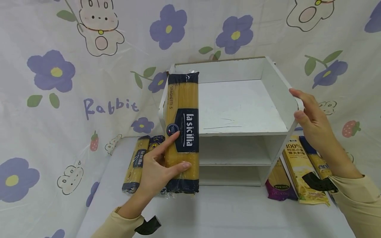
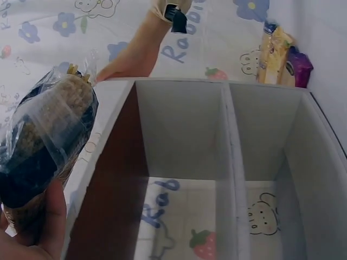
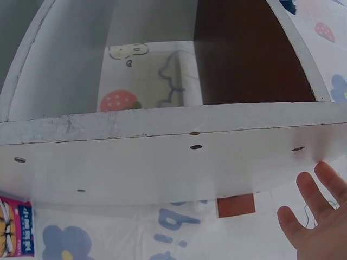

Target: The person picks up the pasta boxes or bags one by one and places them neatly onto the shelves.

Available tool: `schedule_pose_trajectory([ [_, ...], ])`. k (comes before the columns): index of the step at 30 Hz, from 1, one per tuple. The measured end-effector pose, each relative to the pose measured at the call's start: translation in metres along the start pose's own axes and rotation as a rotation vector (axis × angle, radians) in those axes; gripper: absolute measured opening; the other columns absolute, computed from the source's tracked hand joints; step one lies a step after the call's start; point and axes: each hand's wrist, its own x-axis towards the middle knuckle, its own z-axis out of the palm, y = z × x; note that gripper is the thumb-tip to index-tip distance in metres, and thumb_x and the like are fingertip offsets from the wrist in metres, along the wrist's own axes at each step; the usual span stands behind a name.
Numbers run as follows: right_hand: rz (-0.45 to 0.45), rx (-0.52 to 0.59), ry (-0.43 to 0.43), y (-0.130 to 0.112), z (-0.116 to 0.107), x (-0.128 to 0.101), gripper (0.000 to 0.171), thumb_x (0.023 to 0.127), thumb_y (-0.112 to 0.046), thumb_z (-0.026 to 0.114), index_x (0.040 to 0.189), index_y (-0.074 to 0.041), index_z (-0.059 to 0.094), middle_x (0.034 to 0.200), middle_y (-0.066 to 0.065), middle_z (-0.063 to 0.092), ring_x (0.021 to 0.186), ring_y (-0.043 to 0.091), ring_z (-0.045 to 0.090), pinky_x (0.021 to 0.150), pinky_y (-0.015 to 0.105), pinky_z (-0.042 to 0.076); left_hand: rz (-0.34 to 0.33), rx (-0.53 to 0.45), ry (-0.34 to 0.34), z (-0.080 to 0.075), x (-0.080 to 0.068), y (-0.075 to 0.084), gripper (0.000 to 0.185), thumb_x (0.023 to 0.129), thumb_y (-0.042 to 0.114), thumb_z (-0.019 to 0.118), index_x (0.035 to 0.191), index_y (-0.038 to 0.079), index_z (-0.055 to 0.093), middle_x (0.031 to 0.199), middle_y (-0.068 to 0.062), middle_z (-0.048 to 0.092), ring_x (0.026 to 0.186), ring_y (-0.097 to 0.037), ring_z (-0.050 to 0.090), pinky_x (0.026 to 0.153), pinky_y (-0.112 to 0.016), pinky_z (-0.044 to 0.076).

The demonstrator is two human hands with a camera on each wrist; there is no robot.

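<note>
My left hand (image 1: 156, 170) grips a flat spaghetti pack (image 1: 185, 96) upright, thumb across its front, the index finger on its label. The pack is clear film with dark blue bands and "la sicilia" lettering; it hides the left part of a white shelf unit (image 1: 238, 105). In the left wrist view the pack's crinkled end (image 2: 49, 130) is close beside the shelf's side. My right hand (image 1: 315, 125) holds the front upper corner of the shelf's right side panel with thumb and index finger. Its other fingers (image 3: 312, 195) spread by the panel's outer face in the right wrist view.
Left of the shelf lie another la sicilia pack (image 1: 140, 162) and a dark blue-topped pack (image 1: 156, 140), partly hidden. On the right lie a purple-ended pasta pack (image 1: 278, 178), a yellow pack (image 1: 297, 165) and a blue-and-yellow pack (image 1: 321, 163). A patterned cloth (image 1: 119, 76) hangs behind.
</note>
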Motion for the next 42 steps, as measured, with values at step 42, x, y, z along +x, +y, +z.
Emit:
schedule_pose_trajectory([
  [42,0.015,-0.007,0.005,0.001,0.0,0.0,0.052,0.103,-0.011,0.044,0.154,-0.018,0.035,0.144,-0.019,0.039,0.111,-0.003,0.052,0.085,0.002,0.042,-0.356,-0.17,-0.147,-0.018,0.012,0.022,0.063,0.094,0.019,0.064,0.151,0.033,0.041,0.15,-0.008,0.043,0.114,-0.019,0.06,0.088,-0.028,0.057],
])
